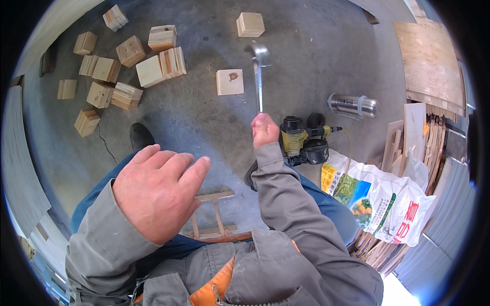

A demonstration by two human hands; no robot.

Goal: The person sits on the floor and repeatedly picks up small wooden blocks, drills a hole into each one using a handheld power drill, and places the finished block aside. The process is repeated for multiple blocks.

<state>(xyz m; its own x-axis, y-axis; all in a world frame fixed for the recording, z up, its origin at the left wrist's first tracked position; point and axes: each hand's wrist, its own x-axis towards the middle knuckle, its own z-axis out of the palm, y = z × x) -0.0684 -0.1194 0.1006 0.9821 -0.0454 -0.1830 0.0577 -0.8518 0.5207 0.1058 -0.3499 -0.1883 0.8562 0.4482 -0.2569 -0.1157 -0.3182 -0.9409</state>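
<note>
Hammer (259, 84): long axis near to far, head (262, 54) at far end. Right hand (265, 130) grasps its near end; left hand (158, 191), released, is nearer and left.

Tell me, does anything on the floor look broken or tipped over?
Yes. A thin, dark, jagged line, probably a crack, marks the smooth grey floor at left. The silver metal cylindrical flask lies on its side, right of the yellow-and-black power tool; flasks usually stand upright.
</note>
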